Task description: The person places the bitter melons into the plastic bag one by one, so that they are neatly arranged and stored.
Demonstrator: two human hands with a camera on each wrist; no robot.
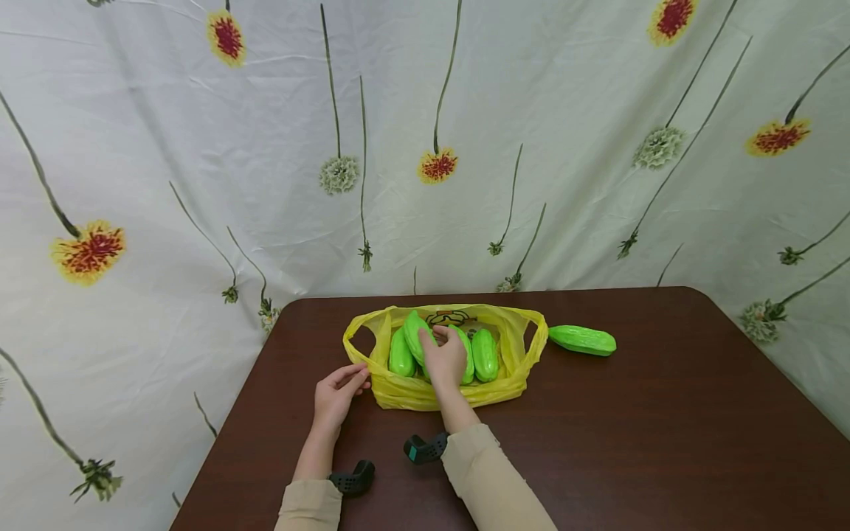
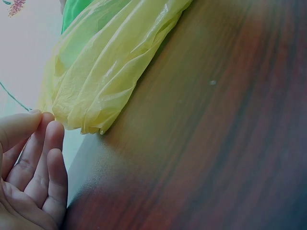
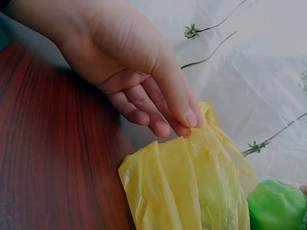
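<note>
A yellow plastic bag [image 1: 405,394] lies with its mouth open on the table, several bright green bitter melons [image 1: 485,355] inside it. My left hand [image 1: 337,394] pinches the bag's left edge between thumb and fingertips; the left wrist view shows this hand [image 2: 33,167] beside the folded yellow plastic [image 2: 103,72]. Inside the mouth, my right hand [image 1: 446,359] grips a bitter melon [image 1: 415,332] that tilts up among the others. The right wrist view shows mostly the left hand [image 3: 139,81] on the bag [image 3: 177,182], with the end of a bitter melon [image 3: 274,206] at lower right.
One more bitter melon [image 1: 583,340] lies on the table right of the bag. The dark brown table [image 1: 631,442] extends to the right and front. A white cloth [image 1: 265,147] with printed flowers hangs behind. Each wrist wears a black band [image 1: 355,478].
</note>
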